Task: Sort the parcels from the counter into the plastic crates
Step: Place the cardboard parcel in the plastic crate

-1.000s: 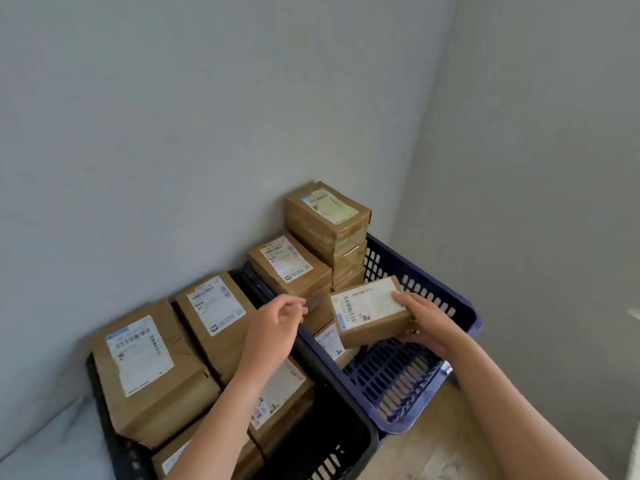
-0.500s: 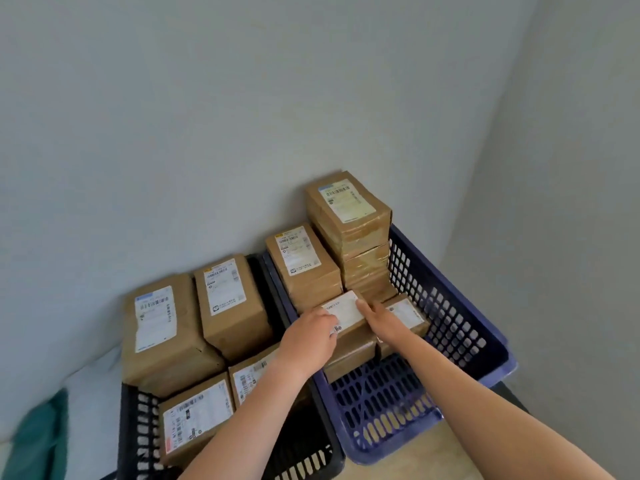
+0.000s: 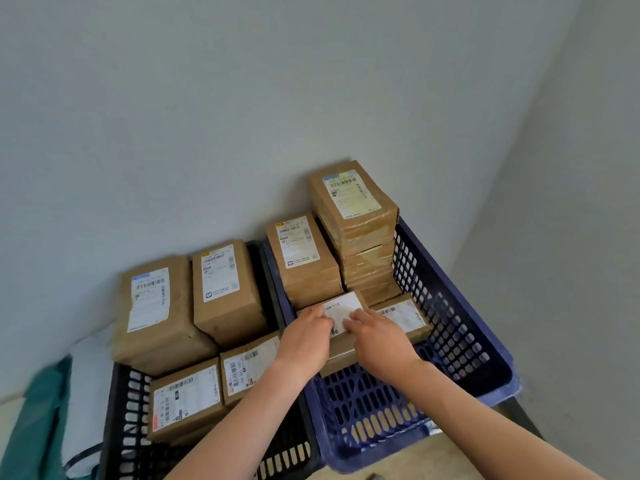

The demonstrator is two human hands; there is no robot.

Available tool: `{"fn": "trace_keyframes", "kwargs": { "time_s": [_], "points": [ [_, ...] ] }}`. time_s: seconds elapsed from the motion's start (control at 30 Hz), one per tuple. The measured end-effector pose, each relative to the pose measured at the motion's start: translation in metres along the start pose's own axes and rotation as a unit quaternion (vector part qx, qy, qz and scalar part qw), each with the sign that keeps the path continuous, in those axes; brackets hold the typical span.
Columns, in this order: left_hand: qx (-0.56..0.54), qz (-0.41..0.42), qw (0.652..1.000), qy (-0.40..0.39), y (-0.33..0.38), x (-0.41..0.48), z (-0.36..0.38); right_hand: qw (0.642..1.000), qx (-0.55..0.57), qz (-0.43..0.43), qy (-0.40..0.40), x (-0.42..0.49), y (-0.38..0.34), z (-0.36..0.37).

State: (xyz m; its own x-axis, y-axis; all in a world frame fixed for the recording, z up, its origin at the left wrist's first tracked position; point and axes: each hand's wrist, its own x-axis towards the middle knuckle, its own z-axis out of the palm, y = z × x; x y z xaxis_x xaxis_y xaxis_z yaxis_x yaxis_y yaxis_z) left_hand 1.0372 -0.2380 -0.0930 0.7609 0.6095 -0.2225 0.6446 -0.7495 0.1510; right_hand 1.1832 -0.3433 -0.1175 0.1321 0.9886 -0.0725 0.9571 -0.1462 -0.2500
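Note:
A small brown parcel [image 3: 341, 308] with a white label lies in the blue crate [image 3: 464, 341], on top of another parcel. My left hand [image 3: 306, 336] rests on its left end and my right hand [image 3: 375, 336] lies on its right part, fingers flat on the label. Behind it stand a labelled parcel [image 3: 301, 261] and a tall stack of parcels [image 3: 356, 223]. Another flat parcel [image 3: 403, 315] lies to its right. The black crate [image 3: 128, 403] on the left holds several brown parcels [image 3: 221, 289].
Grey walls close the corner behind and to the right of the crates. A teal cloth [image 3: 31, 420] and a white bag [image 3: 86, 393] lie left of the black crate. The blue crate's front floor [image 3: 367, 410] is bare.
The parcel held in the air by my right hand has come down into the blue crate. My left hand has joined it, and both hands now lie on top of it.

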Motion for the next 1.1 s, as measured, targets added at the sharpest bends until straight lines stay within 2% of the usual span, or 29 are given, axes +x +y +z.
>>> {"fn": "trace_keyframes", "kwargs": {
  "time_s": [0.2, 0.3, 0.37, 0.43, 0.53, 0.57, 0.63, 0.87, 1.1],
  "points": [
    [0.006, -0.008, 1.0, 0.003, 0.006, -0.002, -0.009, 0.994, -0.054, -0.019, -0.095, 0.012, -0.001, -0.034],
    [-0.032, 0.002, 0.999, 0.026, 0.003, -0.007, -0.017, 0.993, 0.062, -0.013, -0.101, 0.01, 0.001, -0.054],
    [-0.121, -0.001, 0.989, 0.088, 0.005, -0.013, -0.03, 0.979, 0.2, 0.009, -0.035, 0.004, -0.003, -0.069],
    [-0.281, -0.02, 0.944, 0.169, 0.01, -0.026, -0.05, 0.93, 0.362, 0.037, 0.055, -0.008, -0.012, -0.084],
    [-0.513, -0.043, 0.822, 0.245, 0.015, -0.048, -0.071, 0.827, 0.535, 0.052, 0.163, -0.025, -0.023, -0.098],
    [-0.555, -0.045, 0.79, 0.257, 0.014, -0.054, -0.075, 0.804, 0.563, 0.055, 0.182, -0.028, -0.024, -0.098],
    [-0.59, -0.043, 0.758, 0.273, 0.009, -0.065, -0.078, 0.777, 0.595, 0.057, 0.196, -0.03, -0.028, -0.097],
    [-0.6, -0.083, 0.733, 0.31, -0.026, -0.103, -0.077, 0.779, 0.603, 0.04, 0.169, -0.01, -0.066, -0.095],
    [-0.595, -0.123, 0.7, 0.375, -0.097, -0.177, -0.075, 0.794, 0.596, -0.008, 0.123, 0.016, -0.159, -0.087]
  ]
}}
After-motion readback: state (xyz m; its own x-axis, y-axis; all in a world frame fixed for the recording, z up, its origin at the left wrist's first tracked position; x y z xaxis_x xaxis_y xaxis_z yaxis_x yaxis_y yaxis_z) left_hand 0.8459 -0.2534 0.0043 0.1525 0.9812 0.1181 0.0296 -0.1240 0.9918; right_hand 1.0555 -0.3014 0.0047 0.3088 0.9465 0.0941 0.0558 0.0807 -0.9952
